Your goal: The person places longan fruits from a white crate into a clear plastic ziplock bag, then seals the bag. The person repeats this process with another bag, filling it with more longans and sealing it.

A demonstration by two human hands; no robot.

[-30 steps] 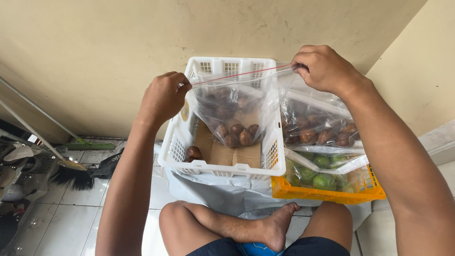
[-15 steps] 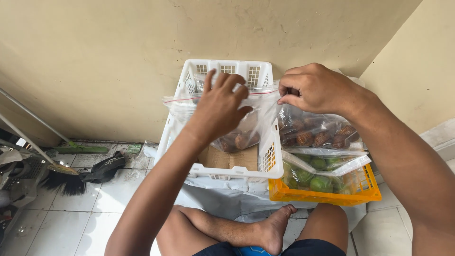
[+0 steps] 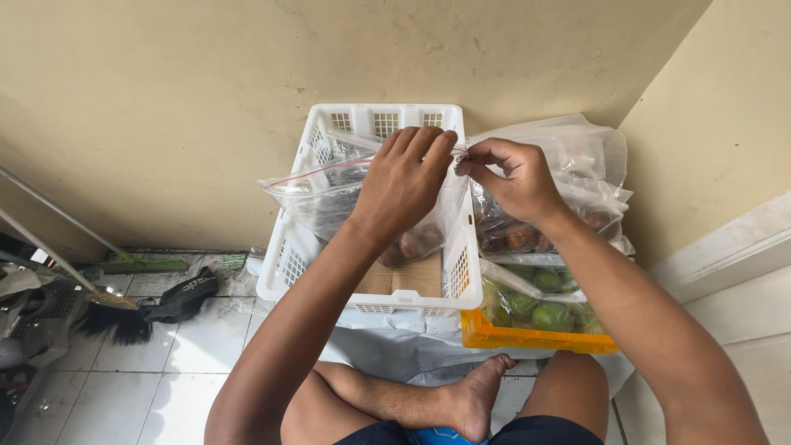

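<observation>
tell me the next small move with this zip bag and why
Probably slide the left hand leftward along the clear zip bag seal: both hands pinch its right end, right hand anchoring, while the red strip to the left looks unpressed.

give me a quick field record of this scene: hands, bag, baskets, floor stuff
left hand: pinching the top strip of the clear zip bag
right hand: pinching the same strip, close beside the left
bag contents: brown round fruits
white basket: under the bag, cardboard in its bottom
orange basket: right of it, holds bagged green fruits
floor left: broom, dark cloth
</observation>
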